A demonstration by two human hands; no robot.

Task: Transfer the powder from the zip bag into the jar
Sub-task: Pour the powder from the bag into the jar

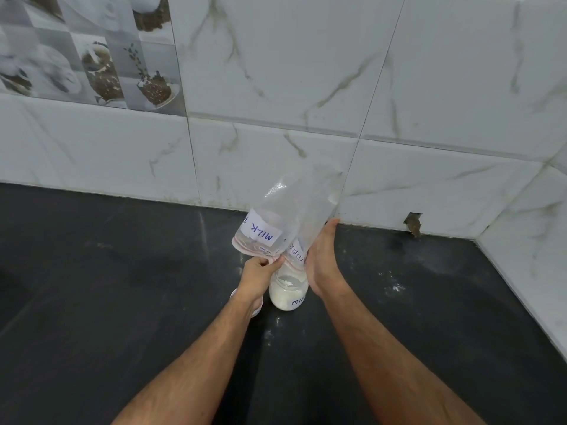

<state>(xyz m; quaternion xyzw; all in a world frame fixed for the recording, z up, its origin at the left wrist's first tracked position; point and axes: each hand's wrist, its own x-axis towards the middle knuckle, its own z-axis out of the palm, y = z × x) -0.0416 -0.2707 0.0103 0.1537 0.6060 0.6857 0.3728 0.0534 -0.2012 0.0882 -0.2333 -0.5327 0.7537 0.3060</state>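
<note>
Upside down over the jar (288, 291) goes the zip bag (294, 216), mouth at the rim, left hand (260, 271) pinching its zip edge, right hand (322, 259) flat with straight fingers against the side. Limp, slippery film (nearly empty, likely feather-light), best held by the stiffer zip strip.

A dark, glossy counter (122, 302) runs to white marble-look wall tiles (306, 72) along its back and right edges. At upper left, a decorative tile panel (92, 47) shows cups and plants. A small chipped hole (413, 223) breaks the back wall's base near the right corner. White specks (395, 288) dust the counter towards its right edge.
</note>
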